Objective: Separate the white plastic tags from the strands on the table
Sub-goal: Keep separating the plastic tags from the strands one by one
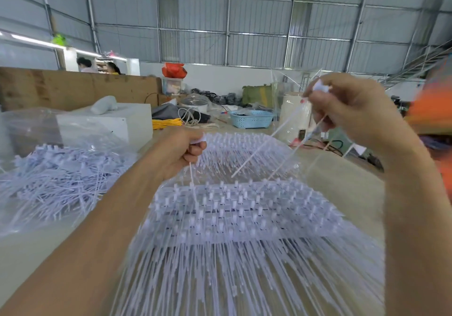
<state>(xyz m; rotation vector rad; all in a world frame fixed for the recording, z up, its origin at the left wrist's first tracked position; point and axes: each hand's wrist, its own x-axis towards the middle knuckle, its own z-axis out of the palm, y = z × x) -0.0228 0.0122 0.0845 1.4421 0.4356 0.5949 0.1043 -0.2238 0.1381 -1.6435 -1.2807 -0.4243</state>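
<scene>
Your right hand [347, 110] grips several tags [320, 87], raised far right above the strands [239, 213]; your left hand [181, 152] pinches one tag [198, 140] just over them.

Both hands raised over tag sheet [244, 213]: left hand [181, 152] pinches one tag, right hand [342, 110] grips several strands.

White plastic tags [234, 208] in joined rows, thin strands [244, 274] fanned across table

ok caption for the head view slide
Both hands, left and right, pull white tags from the strand sheet.
</scene>
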